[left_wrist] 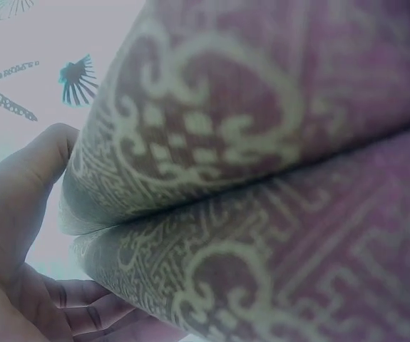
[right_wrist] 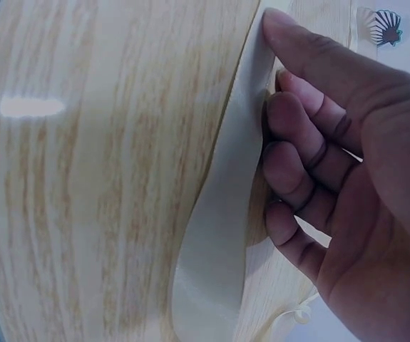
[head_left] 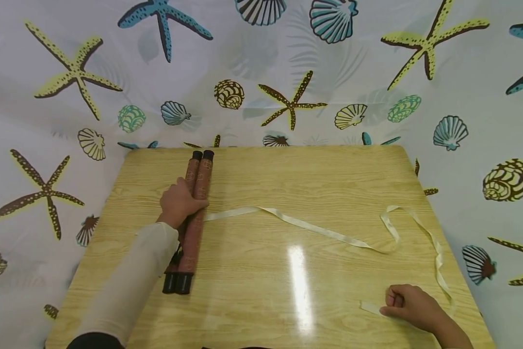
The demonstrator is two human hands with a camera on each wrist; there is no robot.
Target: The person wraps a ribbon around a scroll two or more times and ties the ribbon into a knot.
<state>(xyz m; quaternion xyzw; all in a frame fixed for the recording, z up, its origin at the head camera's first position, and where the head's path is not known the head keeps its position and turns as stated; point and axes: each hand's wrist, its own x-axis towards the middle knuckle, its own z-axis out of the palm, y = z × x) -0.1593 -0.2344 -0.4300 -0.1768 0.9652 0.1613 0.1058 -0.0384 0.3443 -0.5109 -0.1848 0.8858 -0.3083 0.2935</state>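
Note:
Two reddish-brown patterned scrolls [head_left: 194,242] with black end knobs lie side by side on the left half of the table. My left hand [head_left: 177,202] grips both around the middle, its thumb over the right-hand one. In the left wrist view, the thumb and the fingers reach around opposite sides of the pair of rolls [left_wrist: 233,142]. From under the scrolls a cream ribbon [head_left: 305,224] runs rightward in loose bends. Near the front right, my right hand [head_left: 414,306] pinches the ribbon close to its free end, which sticks out to the left of the thumb.
The scrolls and ribbon lie on a light wood-grain table [head_left: 261,271] with a bright reflection near its middle. Behind it and at both sides hangs a white cloth [head_left: 261,58] printed with starfish and shells.

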